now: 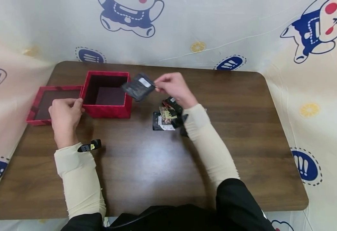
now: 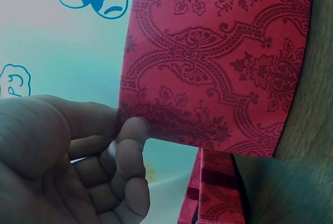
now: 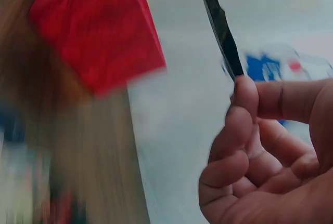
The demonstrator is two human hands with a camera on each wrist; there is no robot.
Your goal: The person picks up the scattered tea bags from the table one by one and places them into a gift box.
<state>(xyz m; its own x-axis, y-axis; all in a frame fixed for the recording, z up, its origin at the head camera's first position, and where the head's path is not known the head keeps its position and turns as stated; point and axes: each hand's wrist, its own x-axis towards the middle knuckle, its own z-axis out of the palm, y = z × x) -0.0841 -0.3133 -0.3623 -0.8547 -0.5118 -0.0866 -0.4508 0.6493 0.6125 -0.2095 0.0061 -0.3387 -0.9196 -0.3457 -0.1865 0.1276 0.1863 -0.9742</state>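
A red patterned box (image 1: 107, 111) stands with its top uncovered at the back left of the table. My left hand (image 1: 65, 117) pinches the rim at its near left corner, and in the left wrist view thumb and fingertips grip the patterned wall (image 2: 208, 68). My right hand (image 1: 175, 88) pinches a flat black packet (image 1: 139, 88) by one end, just right of the box and overlapping its right rim in the head view. The packet carries a white label. From the right wrist, the packet (image 3: 222, 31) shows edge-on between thumb and forefinger.
The red box lid (image 1: 39, 104) lies inner side up, left of the box. Several packets (image 1: 165, 117), black and printed, lie piled on the wooden table (image 1: 145, 170) below my right forearm. A cartoon-printed sheet (image 1: 180, 32) hangs behind and beside the table.
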